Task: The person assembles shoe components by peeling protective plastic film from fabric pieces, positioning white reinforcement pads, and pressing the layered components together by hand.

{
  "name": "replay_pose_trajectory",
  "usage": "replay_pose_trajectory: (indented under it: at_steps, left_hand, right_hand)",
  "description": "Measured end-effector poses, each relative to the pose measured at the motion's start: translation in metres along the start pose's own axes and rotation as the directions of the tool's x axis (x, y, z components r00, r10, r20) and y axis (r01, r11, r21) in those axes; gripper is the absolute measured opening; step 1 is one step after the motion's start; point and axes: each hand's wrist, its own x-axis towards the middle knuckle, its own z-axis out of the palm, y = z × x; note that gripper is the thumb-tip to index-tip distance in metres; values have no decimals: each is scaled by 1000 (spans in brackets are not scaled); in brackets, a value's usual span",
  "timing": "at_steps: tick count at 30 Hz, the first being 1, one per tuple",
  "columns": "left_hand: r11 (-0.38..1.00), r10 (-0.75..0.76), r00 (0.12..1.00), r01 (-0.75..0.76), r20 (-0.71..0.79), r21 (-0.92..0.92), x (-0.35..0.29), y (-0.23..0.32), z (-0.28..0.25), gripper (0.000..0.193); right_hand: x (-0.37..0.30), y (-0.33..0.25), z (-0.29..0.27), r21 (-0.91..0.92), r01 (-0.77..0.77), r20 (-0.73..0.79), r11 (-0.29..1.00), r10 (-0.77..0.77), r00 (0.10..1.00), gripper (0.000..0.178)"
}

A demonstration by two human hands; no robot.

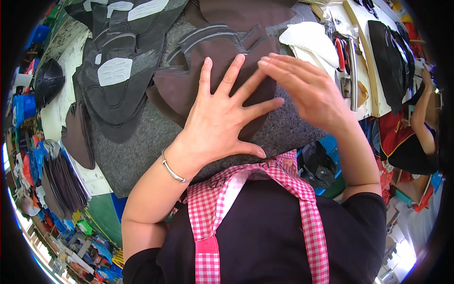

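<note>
My left hand (220,116) lies open with its fingers spread over dark brown leather-like cut pieces (177,92), which look like shoe uppers with grey edge lines. My right hand (312,92) reaches in from the right, fingers stretched out side by side. Its fingertips meet or overlap the tip of my left middle finger; its thumb is hidden. No held object shows in either hand. Beneath the pieces lies a grey felt-like mat (279,125). Left of my hands, black upper pieces (113,97) overlap in a stack, with a whitish patch (114,71) on one.
White pieces (309,42) and a metal rod (353,75) lie at the right. A blue crate (331,146) with black material stands by my right forearm. Dark stacked pieces (61,180) are at the left. Another person's arm (420,109) shows at the far right.
</note>
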Motion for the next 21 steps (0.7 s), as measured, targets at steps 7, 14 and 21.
replay_pose_trajectory:
  at_steps: [7, 14, 21]
  left_hand:
    - [967, -255, 954, 251, -155, -44, -52, -12, -12, 66]
    - [793, -604, 708, 580, -366, -187, -114, 5, -6, 78]
    - [345, -839, 501, 192, -211, -919, -101, 12, -1, 87]
  right_hand:
    - [-12, -10, 10, 2, -129, 60, 992, 128, 990, 47]
    - [-10, -39, 26, 461, -556, -34, 692, 639, 768, 62]
    - [7, -49, 36, 381, -654, -14, 654, 711, 703, 74]
